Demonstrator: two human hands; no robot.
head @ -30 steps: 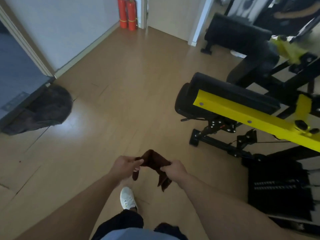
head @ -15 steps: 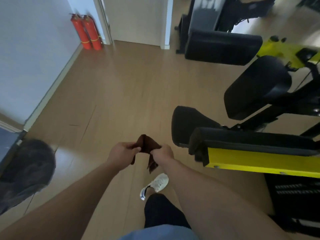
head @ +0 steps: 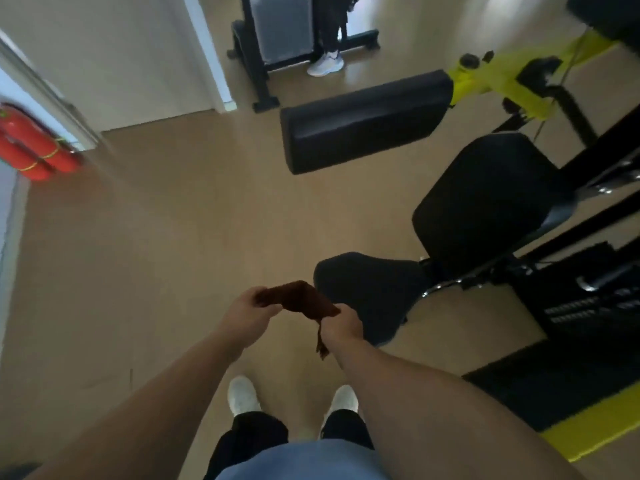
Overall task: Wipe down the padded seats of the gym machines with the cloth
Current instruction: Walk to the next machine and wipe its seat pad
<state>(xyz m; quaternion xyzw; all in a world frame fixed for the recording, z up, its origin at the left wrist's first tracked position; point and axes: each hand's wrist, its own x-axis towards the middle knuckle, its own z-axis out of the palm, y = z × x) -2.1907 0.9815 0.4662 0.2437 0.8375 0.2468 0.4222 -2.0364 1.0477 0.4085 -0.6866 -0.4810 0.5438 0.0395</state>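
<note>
1. the fingers (head: 268, 308) of the left hand (head: 244, 318) are curled and pinch one end of a small dark brown cloth (head: 301, 301); those of the right hand (head: 341, 325) are closed round its other end, so the cloth is stretched between the two hands, with a thin strip hanging down by the right wrist.

2. the cloth is held in the air at about waist height, above the light wooden floor (head: 156, 254) and in front of the person's two white shoes (head: 242, 396). it touches no pad yet.

3. the relation that matters: the rounded black padded seat (head: 370, 292) of the machine lies just to the right of the hands and a little ahead, its near edge almost under the right hand's knuckles. its long axis runs from the hands out to the right, toward the black and yellow metal frame (head: 502, 76).

4. the right hand is plainly the nearer one; the left is on the far side of the cloth from the seat.

5. behind that seat a broad black back pad (head: 485, 199) stands further right, and a long black rectangular pad (head: 363, 123) lies beyond, well apart from the hands.

6. both forearms reach forward and slightly inward, wrists close together, backs of the hands up.

7. my guess is the wiping has not begun here; the next move would call for a short swing right and down to lay the cloth flat on the seat.

8. two red fire extinguishers (head: 31, 147) lean by the wall at far left.
</note>
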